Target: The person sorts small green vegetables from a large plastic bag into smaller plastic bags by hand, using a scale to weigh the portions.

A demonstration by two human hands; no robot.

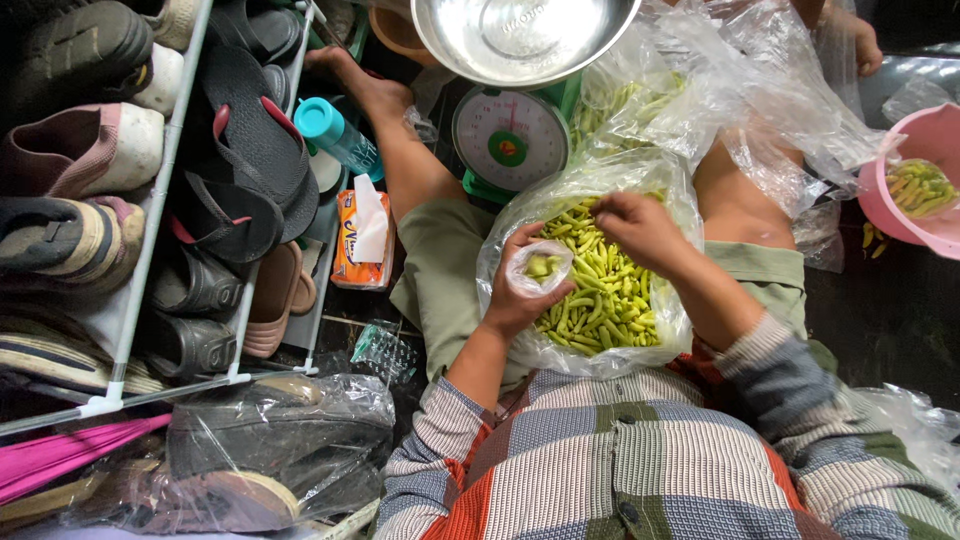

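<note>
A big clear plastic bag [670, 210] full of green-yellow chillies [600, 295] rests in my lap. My left hand [520, 295] holds a small clear bag [540, 267] with a few chillies inside, just above the big bag's left side. My right hand [640, 228] reaches into the pile, fingers pinched among the chillies at the top; whether it grips any I cannot make out. Both forearms come out of striped checked sleeves.
A green kitchen scale [510, 140] with a steel bowl [520, 35] stands ahead between my legs. A second clear bag of chillies [640, 95] lies behind, a pink basin [925, 180] with chillies at right. A shoe rack [150, 180], teal bottle [338, 135] and tissue pack [363, 240] stand left.
</note>
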